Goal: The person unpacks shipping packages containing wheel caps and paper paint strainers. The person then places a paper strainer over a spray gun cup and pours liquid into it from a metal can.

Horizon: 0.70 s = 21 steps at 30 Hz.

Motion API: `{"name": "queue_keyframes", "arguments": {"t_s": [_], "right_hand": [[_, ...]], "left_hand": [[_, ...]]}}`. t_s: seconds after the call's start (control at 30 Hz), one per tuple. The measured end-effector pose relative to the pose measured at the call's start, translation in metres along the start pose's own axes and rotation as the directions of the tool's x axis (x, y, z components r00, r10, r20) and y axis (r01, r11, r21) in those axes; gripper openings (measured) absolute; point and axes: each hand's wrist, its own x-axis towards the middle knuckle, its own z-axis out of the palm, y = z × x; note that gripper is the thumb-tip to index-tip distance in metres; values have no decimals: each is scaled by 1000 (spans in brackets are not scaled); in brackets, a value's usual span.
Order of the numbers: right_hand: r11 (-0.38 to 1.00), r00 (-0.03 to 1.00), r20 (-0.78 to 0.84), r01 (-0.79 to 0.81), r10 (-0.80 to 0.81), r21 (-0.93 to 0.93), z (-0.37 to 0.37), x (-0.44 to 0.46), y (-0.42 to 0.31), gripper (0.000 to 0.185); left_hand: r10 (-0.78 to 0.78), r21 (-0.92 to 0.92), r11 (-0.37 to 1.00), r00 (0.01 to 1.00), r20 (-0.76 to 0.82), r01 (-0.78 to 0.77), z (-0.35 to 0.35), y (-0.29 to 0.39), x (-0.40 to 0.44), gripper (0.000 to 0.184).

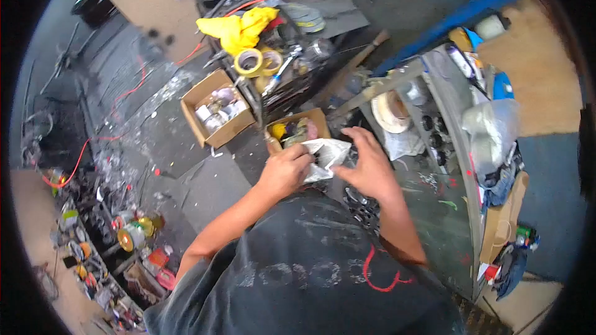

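Beside small brown cardboard box (pixel 319 120), left hand (pixel 285 170) pinches creased white paper-like packet (pixel 335 151); right hand (pixel 370 166) spread wide, thumb at packet edge. Best: 2-sided support, light pressure.

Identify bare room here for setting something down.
Fairly bare: the grey floor between the open cardboard box and left forearm, lightly specked; the tan panel beside the clear plastic bag. Crowded: around the yellow cloth and yellow tape rolls.

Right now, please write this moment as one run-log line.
left hand: grips white packet | right hand: spread, thumb at packet's edge | ahead, left: open cardboard box, yellow cloth beyond
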Motion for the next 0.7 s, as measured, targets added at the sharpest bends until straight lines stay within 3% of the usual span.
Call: {"name": "queue_keyframes", "arguments": {"t_s": [0.03,0.1,0.17,0.2,0.27,0.3,0.37,0.4,0.43,0.5,0.53,0.57,0.63,0.67,0.7], "right_hand": [[1000,999,26,23,-23,5,0,-4,5,92],[985,994,106,-14,-4,170,2,-10,4,100],[957,998,64,9,-28,291,28,-15,14,102],[963,993,113,-65,36,261,37,-15,14,99],[876,888,381,-380,257,296,33,-8,10,89],[932,962,248,-193,117,306,40,-12,20,86],[956,995,84,27,-54,293,37,-20,23,87],[896,971,232,-150,55,418,17,-20,11,93],[895,976,208,-144,59,423,22,-20,21,93],[695,999,-4,33,-44,718,37,-20,44,93],[579,997,79,-59,-9,814,34,-23,49,87],[579,998,56,-44,-3,814,36,-25,54,87],[609,994,-109,93,-10,788,42,-29,62,77],[661,993,-122,96,-7,744,39,-34,64,54],[660,989,-148,111,0,743,36,-39,67,54]], "left_hand": [[-4,10,1000,999,-41,4,-6,5,2,19],[-35,-7,999,995,-98,34,-4,9,2,18],[-15,52,998,995,-96,20,-13,23,19,18],[21,36,999,996,-92,-17,-10,24,22,18],[68,55,996,997,32,-69,-2,19,24,18],[108,-6,994,986,125,-108,2,14,23,21],[115,-310,947,988,98,-80,0,21,23,29],[32,-401,916,998,61,-5,-4,26,23,47],[56,-396,918,996,67,-25,-4,28,24,47],[-266,-568,783,962,62,254,-4,30,25,62],[-324,-569,739,931,168,360,-6,26,28,62],[-302,-566,749,937,172,346,-6,22,29,62],[-115,-343,916,956,270,207,-2,11,32,56],[-197,-401,858,926,321,321,5,5,31,46],[-174,-395,868,929,328,302,7,6,37,46]]}}
